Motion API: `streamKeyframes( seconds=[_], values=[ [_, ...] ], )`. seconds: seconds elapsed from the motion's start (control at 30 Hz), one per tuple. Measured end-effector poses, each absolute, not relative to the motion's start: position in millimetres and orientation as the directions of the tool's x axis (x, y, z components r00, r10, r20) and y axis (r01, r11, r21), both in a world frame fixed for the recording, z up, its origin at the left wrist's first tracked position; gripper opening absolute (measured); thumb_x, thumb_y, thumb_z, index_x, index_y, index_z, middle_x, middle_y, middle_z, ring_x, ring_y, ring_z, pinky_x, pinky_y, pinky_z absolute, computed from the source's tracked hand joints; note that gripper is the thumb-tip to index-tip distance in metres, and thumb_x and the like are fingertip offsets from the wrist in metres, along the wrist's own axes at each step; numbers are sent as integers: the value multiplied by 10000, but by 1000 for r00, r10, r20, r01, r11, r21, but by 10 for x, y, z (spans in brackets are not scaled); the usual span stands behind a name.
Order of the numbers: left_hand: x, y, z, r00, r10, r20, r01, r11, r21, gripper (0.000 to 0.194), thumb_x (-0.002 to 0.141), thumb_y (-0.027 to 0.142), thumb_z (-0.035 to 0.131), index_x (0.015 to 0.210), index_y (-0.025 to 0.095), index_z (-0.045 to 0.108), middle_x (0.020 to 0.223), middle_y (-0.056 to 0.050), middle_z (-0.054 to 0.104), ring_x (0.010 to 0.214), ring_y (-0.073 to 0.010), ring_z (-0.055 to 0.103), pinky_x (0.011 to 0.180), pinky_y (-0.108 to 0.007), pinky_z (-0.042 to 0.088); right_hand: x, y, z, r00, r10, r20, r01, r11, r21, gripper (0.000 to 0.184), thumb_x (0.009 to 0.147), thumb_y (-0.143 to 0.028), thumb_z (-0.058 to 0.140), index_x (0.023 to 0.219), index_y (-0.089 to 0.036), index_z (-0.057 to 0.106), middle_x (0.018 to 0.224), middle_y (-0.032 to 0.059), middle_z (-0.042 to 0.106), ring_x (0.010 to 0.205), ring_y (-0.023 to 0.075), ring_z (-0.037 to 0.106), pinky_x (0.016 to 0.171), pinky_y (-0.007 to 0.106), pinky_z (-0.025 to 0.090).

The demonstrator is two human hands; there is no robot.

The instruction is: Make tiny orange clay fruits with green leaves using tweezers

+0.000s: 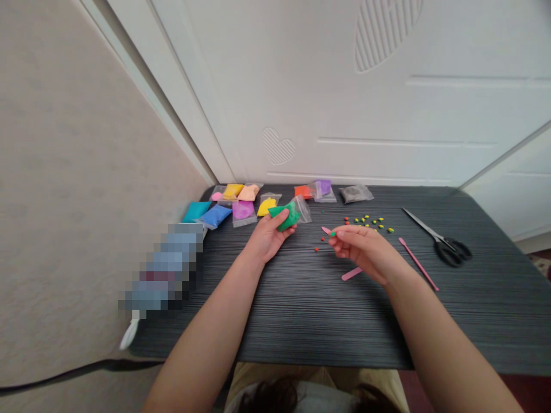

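My left hand (267,236) grips a clear zip bag of green modelling clay (284,218), thumb on top. To its right, my right hand (364,246) pinches a small bit of green clay (333,234) between thumb and fingertips. A pink tip (326,230) shows just beyond those fingertips; whether it is held or lies on the table I cannot tell. Partly hidden below the same hand is a flat pink modelling tool (352,274). Several small yellow-and-green pieces (374,221) lie beyond the right hand, and small red balls (317,249) lie between the hands.
Bags of clay line the back left, among them a blue one (215,216) and a purple one (244,211). A grey bag (356,193) is at the back. Black-handled scissors (439,238) and a pink stick (418,264) lie right. A blurred-out object (166,267) sits at left.
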State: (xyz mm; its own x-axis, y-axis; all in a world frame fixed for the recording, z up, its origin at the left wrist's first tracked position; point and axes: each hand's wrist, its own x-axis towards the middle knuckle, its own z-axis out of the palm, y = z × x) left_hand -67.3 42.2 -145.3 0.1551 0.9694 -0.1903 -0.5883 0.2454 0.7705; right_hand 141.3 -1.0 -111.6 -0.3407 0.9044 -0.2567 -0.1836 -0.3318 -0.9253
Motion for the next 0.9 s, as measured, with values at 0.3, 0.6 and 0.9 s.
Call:
streamKeyframes(
  seconds=[0.3, 0.6, 0.9],
  values=[
    [-679, 431, -1451, 152, 967, -205, -589, 255, 766, 149, 697, 215, 634, 813, 144, 573, 703, 12, 638, 571, -73, 597, 542, -171, 498, 1378, -14, -1116, -315, 937, -151, -247, -235, -940, 175, 661, -261, 669, 762, -170, 559, 643, -38, 509, 541, 53, 422, 519, 206, 331],
    [-675, 430, -1452, 153, 967, -203, -596, 255, 762, 156, 700, 218, 633, 826, 145, 577, 715, 11, 637, 572, -71, 595, 544, -172, 500, 1410, 4, -1120, -274, 950, -153, -231, -219, -948, 207, 758, -333, 562, 859, -166, 631, 746, 20, 597, 618, 66, 497, 551, 203, 367],
    [-685, 437, -1457, 153, 966, -210, -592, 259, 763, 162, 697, 225, 636, 822, 139, 581, 709, 8, 637, 580, -77, 599, 544, -175, 501, 1439, 10, -1097, -301, 936, -182, -331, -281, -901, 144, 721, -223, 579, 832, -173, 654, 748, 24, 625, 676, 85, 551, 630, 215, 425]
  ],
)
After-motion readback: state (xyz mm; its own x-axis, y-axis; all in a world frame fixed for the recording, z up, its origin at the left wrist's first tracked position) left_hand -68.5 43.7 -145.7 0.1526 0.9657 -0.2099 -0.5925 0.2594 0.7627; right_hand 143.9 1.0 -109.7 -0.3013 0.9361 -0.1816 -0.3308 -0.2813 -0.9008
